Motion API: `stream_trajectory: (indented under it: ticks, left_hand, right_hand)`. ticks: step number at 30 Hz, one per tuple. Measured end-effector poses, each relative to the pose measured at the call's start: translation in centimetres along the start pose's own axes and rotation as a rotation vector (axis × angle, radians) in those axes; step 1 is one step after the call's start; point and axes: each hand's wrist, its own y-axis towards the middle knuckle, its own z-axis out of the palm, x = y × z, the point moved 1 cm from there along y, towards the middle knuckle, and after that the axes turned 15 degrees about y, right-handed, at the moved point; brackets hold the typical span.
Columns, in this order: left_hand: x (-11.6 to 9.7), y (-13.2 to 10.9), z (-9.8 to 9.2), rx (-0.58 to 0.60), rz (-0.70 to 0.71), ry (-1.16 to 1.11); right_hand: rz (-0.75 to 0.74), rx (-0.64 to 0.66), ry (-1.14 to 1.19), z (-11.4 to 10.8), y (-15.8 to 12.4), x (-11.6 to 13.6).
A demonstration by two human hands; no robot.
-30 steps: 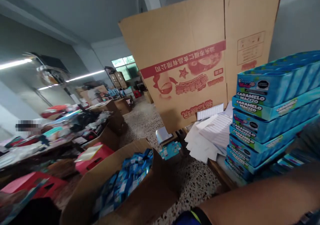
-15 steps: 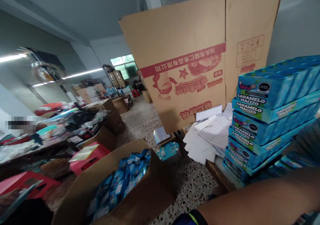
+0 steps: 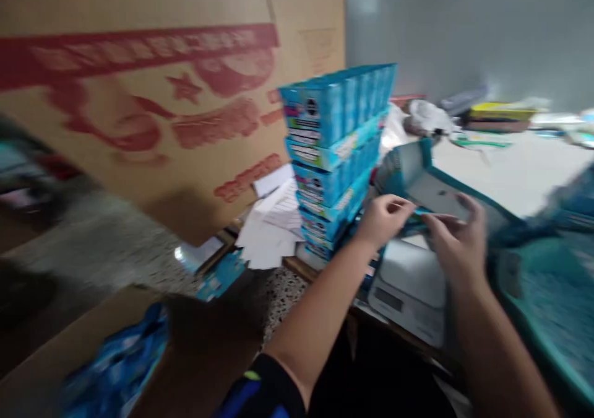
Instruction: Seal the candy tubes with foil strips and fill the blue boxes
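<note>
My left hand [image 3: 388,217] is closed in a pinch on a small blue piece [image 3: 420,212], too blurred to name. Its other end meets the fingertips of my right hand [image 3: 459,238], which also pinch it. Below the hands sits a pale digital scale [image 3: 408,288] with a dark display. Just behind them lies an open blue carton [image 3: 464,194] with its grey-white inside showing. To the left of my left hand rises a stack of blue printed candy boxes [image 3: 331,158].
A teal tub [image 3: 515,282] of pale blue bits stands at the right. White paper sheets [image 3: 271,235] lie beside the stack. A large cardboard sheet [image 3: 185,108] stands behind. Lower left, a cardboard box [image 3: 199,350] holds blue packets. A yellow item [image 3: 503,111] lies at the back.
The view has swung right and down, so the stack now appears nearer the middle. Both hands, the scale and the teal tub have come into view; earlier only one forearm showed.
</note>
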Motion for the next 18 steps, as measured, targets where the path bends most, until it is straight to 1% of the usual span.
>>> stream_trajectory:
  ticks: [2,5,8,13,18]
  left_hand:
    - [-0.1,0.7,-0.2,-0.069,0.027,-0.022]
    - [-0.3,1.2,-0.4,-0.116,0.067,-0.039]
    - [-0.5,1.4,-0.6,-0.130,0.065,-0.046]
    - [-0.2,1.7,-0.3,-0.088,0.022,-0.202]
    - [0.1,1.7,0.0,-0.029,-0.038,-0.291]
  right_hand:
    - [0.070,-0.036,0.083,0.8,0.2,-0.5]
    - [0.152,-0.049,0.212,2.5,0.9,-1.8]
    - [0.177,-0.003,0.313,3.3,1.0,-2.0]
    - [0.158,0.086,0.388,3.6,0.4,-1.5]
    - [0.136,0.051,0.436,4.0,0.3,-1.6]
